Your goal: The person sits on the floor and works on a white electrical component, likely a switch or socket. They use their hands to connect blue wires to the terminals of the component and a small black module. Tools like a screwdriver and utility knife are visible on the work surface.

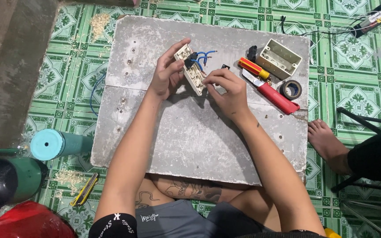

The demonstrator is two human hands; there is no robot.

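Nearest, bent tattooed legs [186,191] under the near edge of a grey board surface [190,141], resting on a green patterned floor [349,57]. Off to the left on that floor, a yellow utility knife [84,189], a teal bottle [58,144] lying on its side, a dark green jug [7,178].

Above the middle of the surface, left hand [166,72] wrapped around the far end of a cream switch plate [190,70], held tilted, blue wires [203,57] looping out of its back. Right hand [225,90] just beside it, fingertips pinched at the plate's near end; whatever sits between them too small to tell.

Further right on the surface, a red-handled knife [274,94], a red and yellow screwdriver [253,68], a roll of black tape [291,89], an open cream junction box [279,58]. Beyond the right edge, another person's bare foot [327,143].
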